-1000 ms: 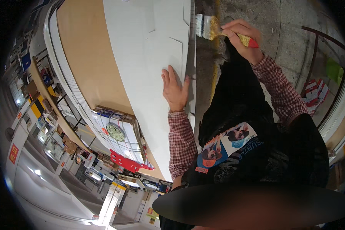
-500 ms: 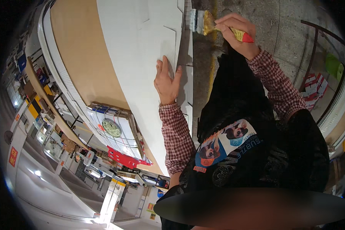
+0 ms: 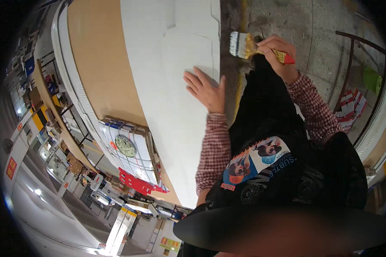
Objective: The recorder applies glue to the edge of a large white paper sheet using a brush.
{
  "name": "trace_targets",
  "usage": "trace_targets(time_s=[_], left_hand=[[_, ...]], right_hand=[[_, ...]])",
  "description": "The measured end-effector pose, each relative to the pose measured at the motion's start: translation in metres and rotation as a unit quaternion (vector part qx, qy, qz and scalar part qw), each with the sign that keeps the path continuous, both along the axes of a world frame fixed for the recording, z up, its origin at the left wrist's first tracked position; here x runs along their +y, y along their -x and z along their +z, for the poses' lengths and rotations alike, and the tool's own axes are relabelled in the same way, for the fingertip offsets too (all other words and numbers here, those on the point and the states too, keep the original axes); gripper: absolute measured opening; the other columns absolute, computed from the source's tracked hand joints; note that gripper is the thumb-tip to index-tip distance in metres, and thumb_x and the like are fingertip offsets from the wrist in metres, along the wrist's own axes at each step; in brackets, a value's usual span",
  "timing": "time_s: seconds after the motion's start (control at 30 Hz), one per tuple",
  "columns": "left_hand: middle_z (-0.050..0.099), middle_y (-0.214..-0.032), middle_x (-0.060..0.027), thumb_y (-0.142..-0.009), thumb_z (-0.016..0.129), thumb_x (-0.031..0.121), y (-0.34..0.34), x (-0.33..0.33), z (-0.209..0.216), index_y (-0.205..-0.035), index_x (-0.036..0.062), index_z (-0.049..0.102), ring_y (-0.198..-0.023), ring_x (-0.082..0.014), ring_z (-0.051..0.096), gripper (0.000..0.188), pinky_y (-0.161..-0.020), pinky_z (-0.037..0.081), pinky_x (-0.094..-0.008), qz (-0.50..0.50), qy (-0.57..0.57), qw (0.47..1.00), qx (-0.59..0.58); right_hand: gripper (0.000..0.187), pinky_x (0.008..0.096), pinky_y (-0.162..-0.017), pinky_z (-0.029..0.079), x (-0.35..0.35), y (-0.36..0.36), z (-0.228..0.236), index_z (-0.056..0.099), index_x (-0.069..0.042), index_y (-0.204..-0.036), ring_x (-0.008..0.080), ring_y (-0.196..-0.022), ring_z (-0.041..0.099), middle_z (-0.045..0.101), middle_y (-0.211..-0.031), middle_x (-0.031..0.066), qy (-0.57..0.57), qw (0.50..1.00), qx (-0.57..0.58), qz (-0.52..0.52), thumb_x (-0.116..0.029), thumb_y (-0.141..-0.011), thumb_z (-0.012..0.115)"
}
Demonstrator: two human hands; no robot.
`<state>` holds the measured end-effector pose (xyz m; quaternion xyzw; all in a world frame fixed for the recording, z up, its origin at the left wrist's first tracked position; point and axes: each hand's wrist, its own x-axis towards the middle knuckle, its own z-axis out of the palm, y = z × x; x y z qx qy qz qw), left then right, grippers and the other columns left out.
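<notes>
My left hand (image 3: 206,91) lies with spread fingers on a large white cardboard sheet (image 3: 171,73) with cut lines in it, close to its right edge. My right hand (image 3: 279,55) is closed around the handle of a flat paintbrush (image 3: 249,46). The brush has a yellow handle with a red end, and its bristles are coated white at the tip. It is held off to the right of the sheet's edge, above the floor, apart from the cardboard.
Brown board (image 3: 98,60) shows left of the white sheet. A strapped bundle of flat pieces (image 3: 131,145) rests on it, beside a red cardboard piece (image 3: 137,180). On the right are a dark metal frame (image 3: 350,73), red-and-white pieces (image 3: 351,107) and a green object (image 3: 372,79).
My left hand has shifted right, nearer the sheet's edge. The brush has moved right and toward me. The stepped layers at the right edge no longer show, and that edge looks straighter.
</notes>
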<state>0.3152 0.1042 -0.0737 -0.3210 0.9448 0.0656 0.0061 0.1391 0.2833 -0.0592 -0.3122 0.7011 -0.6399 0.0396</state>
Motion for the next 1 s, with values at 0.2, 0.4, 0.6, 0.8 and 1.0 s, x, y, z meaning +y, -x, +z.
trace_targets(time_s=[0.2, 0.4, 0.6, 0.8, 1.0], left_hand=[[0.020, -0.144, -0.0322, -0.074, 0.072, 0.042, -0.040, 0.011, 0.002, -0.143, -0.0011, 0.023, -0.132, -0.0505, 0.020, 0.095, -0.105, 0.026, -0.0544, 0.034, -0.001, 0.998, -0.044], [0.023, -0.142, -0.0336, -0.076, 0.067, 0.043, -0.056, -0.017, 0.015, -0.140, -0.0032, 0.027, -0.129, -0.0516, 0.026, 0.089, -0.101, 0.031, -0.0553, -0.036, -0.072, 0.997, -0.009], [0.024, -0.142, -0.0332, -0.073, 0.069, 0.048, -0.043, 0.006, 0.009, -0.140, -0.0009, 0.029, -0.129, -0.0510, 0.027, 0.092, -0.101, 0.030, -0.0563, 0.019, -0.011, 0.999, -0.046], [0.023, -0.143, -0.0323, -0.072, 0.071, 0.049, -0.041, 0.007, 0.008, -0.141, -0.0002, 0.027, -0.131, -0.0501, 0.025, 0.095, -0.103, 0.029, -0.0559, 0.035, -0.024, 0.998, -0.049], [0.020, -0.145, -0.0309, -0.071, 0.074, 0.045, -0.043, 0.006, 0.011, -0.142, 0.0019, 0.024, -0.132, -0.0493, 0.023, 0.097, -0.105, 0.027, -0.0552, 0.053, -0.052, 0.996, -0.058]], right_hand=[[0.011, 0.0299, -0.061, 0.047, 0.013, -0.004, 0.010, 0.065, 0.000, -0.079, 0.0160, -0.071, 0.060, 0.065, -0.083, 0.0115, -0.033, 0.997, -0.065, 0.008, -0.007, -0.085, 0.059], [0.009, 0.0290, -0.063, 0.049, 0.006, 0.040, 0.036, 0.065, -0.002, -0.087, 0.0139, -0.077, 0.060, 0.064, -0.089, 0.0075, 0.019, 0.999, -0.008, -0.043, -0.008, -0.087, 0.059], [0.030, 0.0337, -0.077, 0.051, -0.077, 0.218, 0.123, 0.058, -0.008, -0.111, 0.0162, -0.086, 0.061, 0.062, -0.103, 0.0083, 0.100, 0.994, 0.032, -0.005, -0.025, -0.087, 0.062], [0.024, 0.0334, -0.066, 0.050, -0.202, 0.311, 0.161, 0.066, -0.005, -0.078, 0.0141, -0.066, 0.059, 0.063, -0.069, 0.0066, 0.050, 0.986, 0.038, 0.153, -0.025, -0.072, 0.077], [0.032, 0.0368, -0.057, 0.043, -0.267, 0.317, 0.143, 0.058, -0.001, -0.067, 0.0221, -0.056, 0.054, 0.054, -0.059, 0.0148, -0.220, 0.945, 0.223, 0.099, -0.027, -0.067, 0.076]])
